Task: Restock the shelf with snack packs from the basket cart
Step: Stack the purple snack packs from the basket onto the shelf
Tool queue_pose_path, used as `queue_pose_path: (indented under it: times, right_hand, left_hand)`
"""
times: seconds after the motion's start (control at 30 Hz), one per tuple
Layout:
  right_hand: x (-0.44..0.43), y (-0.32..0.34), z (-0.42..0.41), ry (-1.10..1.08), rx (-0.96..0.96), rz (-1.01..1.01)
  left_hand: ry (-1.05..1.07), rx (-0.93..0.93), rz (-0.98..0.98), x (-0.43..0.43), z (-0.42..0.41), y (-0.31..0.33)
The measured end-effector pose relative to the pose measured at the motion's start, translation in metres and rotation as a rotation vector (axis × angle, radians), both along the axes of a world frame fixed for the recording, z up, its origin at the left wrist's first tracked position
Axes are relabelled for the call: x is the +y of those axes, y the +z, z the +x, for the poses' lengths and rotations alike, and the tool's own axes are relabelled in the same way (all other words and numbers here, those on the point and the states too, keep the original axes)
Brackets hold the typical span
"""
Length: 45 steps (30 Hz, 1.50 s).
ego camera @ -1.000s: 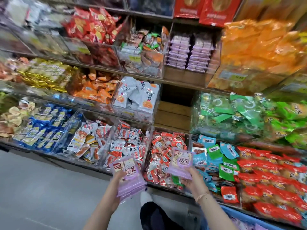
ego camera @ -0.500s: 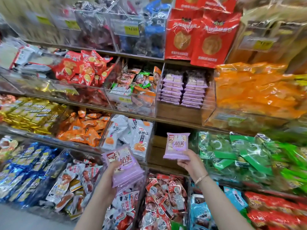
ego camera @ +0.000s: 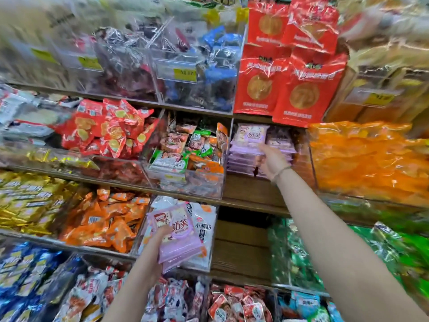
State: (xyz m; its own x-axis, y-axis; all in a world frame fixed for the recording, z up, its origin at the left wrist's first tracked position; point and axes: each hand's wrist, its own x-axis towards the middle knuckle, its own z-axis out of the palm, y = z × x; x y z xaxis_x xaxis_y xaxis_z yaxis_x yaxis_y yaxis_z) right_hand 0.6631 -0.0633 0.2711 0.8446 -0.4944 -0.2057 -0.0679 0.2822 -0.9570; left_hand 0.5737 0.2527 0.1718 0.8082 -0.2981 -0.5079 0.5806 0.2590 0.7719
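Snack packs (ego camera: 178, 238): a bundle of purple packs, printed face up, held low in the middle of the view in front of the lower bins.
Left hand (ego camera: 160, 238): fingers curled round the bundle from its left side, thumb lying across the top pack's face; a firm grip.
Single purple pack (ego camera: 249, 135): tilted with its face toward the camera, on top of the left one of two purple stacks.
Right hand (ego camera: 272, 160): arm stretched up to the middle shelf, fingers closed on the lower right corner of the single purple pack; motion blur hides the exact finger positions.
Purple stacks (ego camera: 241, 161): two, side by side, flat on the wooden shelf (ego camera: 248, 194).
Clear bin (ego camera: 185, 163): just left of the stacks, holding mixed green and orange packets.
Orange packs (ego camera: 366, 159): just right of the stacks, behind clear plastic.
Red bags (ego camera: 290, 84): on the shelf above, their lower edges overhanging the stacks.
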Motion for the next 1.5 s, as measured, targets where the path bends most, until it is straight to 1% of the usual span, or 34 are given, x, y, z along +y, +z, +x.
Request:
queue_pose_path:
  times: [0.07,0.17,0.27,0.37,0.43,0.47,0.5,0.63,0.67,0.7,0.77,0.9,1.07,1.13,1.17,1.27,1.3,1.33,1.37,1.43,1.5]
  right_hand:
    - [-0.005,0.003,0.018,-0.035,0.042,-0.039]
    - [-0.008,0.006,0.037,-0.1,0.059,-0.047]
    - [-0.01,0.003,0.047,-0.161,0.024,0.0]
    - [-0.008,-0.003,0.049,-0.191,0.021,-0.035]
    - [-0.004,-0.008,0.051,-0.264,-0.023,-0.029]
    - [-0.002,-0.009,0.053,-0.294,-0.021,-0.081]
    - [-0.001,-0.009,0.055,-0.306,0.022,-0.205]
    - [-0.001,-0.004,0.06,-0.247,0.372,-0.912]
    - [0.0,-0.002,0.061,-0.227,0.426,-1.027]
    - [0.0,-0.001,0.062,-0.205,0.457,-1.088]
    - [-0.002,-0.002,0.066,-0.174,0.442,-1.059]
    - [-0.011,-0.009,0.065,-0.177,0.291,-0.774]
    - [-0.012,-0.006,0.056,-0.11,0.241,-0.638]
    - [-0.007,-0.004,0.043,-0.073,0.217,-0.666]
    - [-0.004,-0.004,0.032,-0.085,0.19,-0.724]
    - [0.019,-0.016,-0.021,-0.224,0.022,-0.849]
    - [0.031,-0.024,-0.041,-0.21,-0.013,-0.846]
    - [0.045,-0.034,-0.061,-0.137,-0.015,-0.816]
    - [0.06,-0.044,-0.08,-0.019,0.018,-0.772]
    - [0.09,-0.062,-0.111,0.252,0.134,-0.679]
    - [0.113,-0.076,-0.131,0.45,0.238,-0.551]
  left_hand:
    - [0.002,0.007,0.003,0.001,0.008,-0.003]
    - [-0.001,0.037,0.001,0.002,0.015,-0.008]
    - [-0.031,0.046,-0.004,0.001,0.019,-0.012]
    - [-0.059,0.026,-0.018,0.001,0.018,-0.011]
    - [-0.062,0.027,-0.017,0.001,0.017,-0.011]
    - [-0.068,0.028,-0.013,0.002,0.017,-0.01]
    - [-0.07,0.028,-0.01,0.003,0.017,-0.01]
    - [-0.056,0.023,0.008,0.004,0.013,-0.01]
    - [-0.048,0.023,0.015,0.005,0.012,-0.01]
    - [-0.038,0.026,0.021,0.005,0.011,-0.012]
    - [-0.024,0.039,0.02,0.007,0.009,-0.013]
    - [-0.018,0.036,0.016,0.008,0.007,-0.018]
    - [-0.025,0.034,-0.013,0.004,0.006,-0.021]
    - [-0.036,0.032,-0.034,0.001,0.005,-0.019]
    - [-0.039,0.027,-0.039,0.0,0.004,-0.017]
    - [-0.049,0.022,-0.052,-0.005,0.002,-0.014]
    - [-0.067,0.016,-0.053,-0.008,0.0,-0.012]
    - [-0.087,0.016,-0.054,-0.01,-0.002,-0.012]
    - [-0.103,0.021,-0.052,-0.013,-0.005,-0.012]
    - [-0.12,0.018,-0.035,-0.017,-0.01,-0.011]
    - [-0.149,-0.001,0.002,-0.021,-0.015,-0.011]
